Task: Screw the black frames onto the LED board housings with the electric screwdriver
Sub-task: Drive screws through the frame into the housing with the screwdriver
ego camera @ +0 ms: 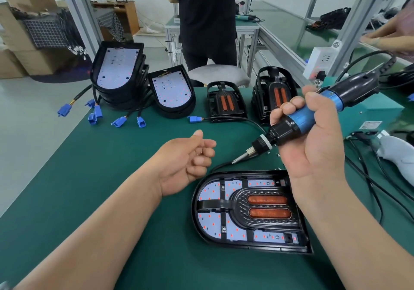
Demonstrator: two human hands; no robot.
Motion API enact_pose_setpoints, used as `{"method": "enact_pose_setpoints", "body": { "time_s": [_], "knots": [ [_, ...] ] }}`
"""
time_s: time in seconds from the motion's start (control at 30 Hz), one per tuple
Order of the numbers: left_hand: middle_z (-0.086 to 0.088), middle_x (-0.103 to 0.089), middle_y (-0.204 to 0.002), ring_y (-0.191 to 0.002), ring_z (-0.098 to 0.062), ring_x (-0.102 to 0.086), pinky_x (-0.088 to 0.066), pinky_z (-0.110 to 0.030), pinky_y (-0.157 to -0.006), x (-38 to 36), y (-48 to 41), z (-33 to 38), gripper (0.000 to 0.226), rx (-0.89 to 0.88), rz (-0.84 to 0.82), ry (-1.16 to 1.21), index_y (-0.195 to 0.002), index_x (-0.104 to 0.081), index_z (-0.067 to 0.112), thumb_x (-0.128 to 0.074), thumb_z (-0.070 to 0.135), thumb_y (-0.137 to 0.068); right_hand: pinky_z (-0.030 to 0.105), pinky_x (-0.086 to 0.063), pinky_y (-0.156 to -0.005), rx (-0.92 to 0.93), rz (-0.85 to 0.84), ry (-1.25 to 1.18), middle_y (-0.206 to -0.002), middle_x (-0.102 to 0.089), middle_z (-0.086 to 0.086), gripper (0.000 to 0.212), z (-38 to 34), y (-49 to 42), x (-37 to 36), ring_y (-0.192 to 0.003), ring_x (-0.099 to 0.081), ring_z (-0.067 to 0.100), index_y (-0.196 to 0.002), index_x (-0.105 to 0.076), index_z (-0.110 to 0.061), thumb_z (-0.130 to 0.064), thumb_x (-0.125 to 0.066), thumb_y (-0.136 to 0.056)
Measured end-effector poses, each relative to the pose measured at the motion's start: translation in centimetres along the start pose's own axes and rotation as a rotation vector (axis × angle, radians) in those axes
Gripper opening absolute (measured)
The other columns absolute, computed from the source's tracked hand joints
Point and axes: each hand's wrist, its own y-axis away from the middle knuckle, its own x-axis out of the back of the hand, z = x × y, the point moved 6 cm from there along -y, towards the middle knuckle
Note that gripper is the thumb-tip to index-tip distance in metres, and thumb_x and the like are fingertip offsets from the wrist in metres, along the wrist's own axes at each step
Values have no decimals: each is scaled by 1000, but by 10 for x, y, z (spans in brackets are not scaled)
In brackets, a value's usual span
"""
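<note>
Right hand: the right hand (313,141) is raised above the desk (112,177), fingers (289,108) clenched around the blue and black body of the electric screwdriver (300,119).
Screwdriver: it is tilted, with the bit (239,158) pointing down and to the left, in the air just above the far edge of the near housing; its black cord (367,54) arcs off to the right.
Left hand: the left hand (186,159) hovers palm-up left of the bit, fingers loosely curled and thumb raised, with nothing visible in its grasp.
Near housing: 1 LED board housing (248,248) lies flat on the desk below the 2 hands, its rounded end to the left.
Black frame: a black frame (264,224) with 2 orange slots sits on top of this housing, over the white LED board (209,222).
Screws: 2 screw heads (222,187) show on the frame's left bars; small loose screws (279,168) lie beside the right wrist.
Waiting housings: a stack of housings (116,72) and a lower stack (171,92) lean at the far left, their blue connectors (95,112) spread on the desk.
Spare frames: 1 frame (225,101) and a pile of frames (274,92) stand at the far edge.
Background: a person in black (207,25) stands beyond the desk by a grey stool (219,74).
</note>
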Motion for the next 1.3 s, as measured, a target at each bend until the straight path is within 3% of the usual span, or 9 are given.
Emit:
{"method": "enact_pose_setpoints", "body": {
  "time_s": [0.1, 0.17, 0.37, 0.53, 0.63, 0.8, 1.3],
  "knots": [
    [-11, -64, -88, -60, -10, -47, -36, -17, -45, -2, 1, 2, 24, -5, -54, 68, -122, -59, -7, -44, -3, -103, 32, -54, -80, -4, -3, 2, -81, -56, -1, 10, 1, 1, 1, -70, -56, 14, -112, -59, -13, -10, -57, -103],
    [-11, -65, -88, -58, -9, -46, -35, -16, -44, -1, 1, 3, 31, -19, -60, 59, -124, -59, -8, -39, -11, -100, 32, -54, -80, -5, -8, 7, -81, -56, -1, 11, 1, 1, 0, -70, -56, 14, -112, -59, -14, -10, -57, -102],
    [-3, -67, -80, -49, -3, -38, -29, -12, -37, -4, 4, 4, 14, -62, -80, -77, -114, -60, 2, -52, 12, -109, 33, -54, -80, -3, -19, 15, -82, -56, -1, 12, 2, 2, -1, -71, -56, 14, -113, -59, -14, -9, -57, -103],
    [2, -57, -71, -48, -4, -30, -24, -13, -37, -5, 4, 5, 26, -103, -87, -183, -93, -69, 12, -69, 38, -92, 34, -53, -83, 32, -12, -1, -86, -56, -1, 14, 1, 2, -1, -75, -57, 15, -115, -54, -14, -12, -61, -103],
    [0, -59, -74, -52, -4, -33, -25, -13, -38, -7, 4, 4, 20, -102, -116, -163, -87, -79, 12, -74, 31, -88, 36, -51, -89, 48, 24, 2, -89, -58, 0, 20, 1, 0, 3, -78, -59, 16, -118, -52, -14, -16, -66, -104],
    [-7, -72, -89, -55, -5, -40, -30, -12, -40, -10, 5, 2, 18, -95, -182, -158, -101, -83, 8, -73, 10, -86, 36, -53, -88, 72, 43, 10, -89, -59, -1, 16, -2, -2, 6, -78, -60, 16, -111, -56, -15, -18, -69, -101],
    [-15, -77, -98, -52, -4, -40, -28, -12, -39, -13, 7, -1, 18, -101, -181, -247, -105, -78, 6, -67, -2, -94, 35, -52, -89, 52, 1, 64, -89, -58, -1, 17, 6, 3, 2, -79, -61, 15, -113, -55, -17, -16, -67, -100]
  ]
}}
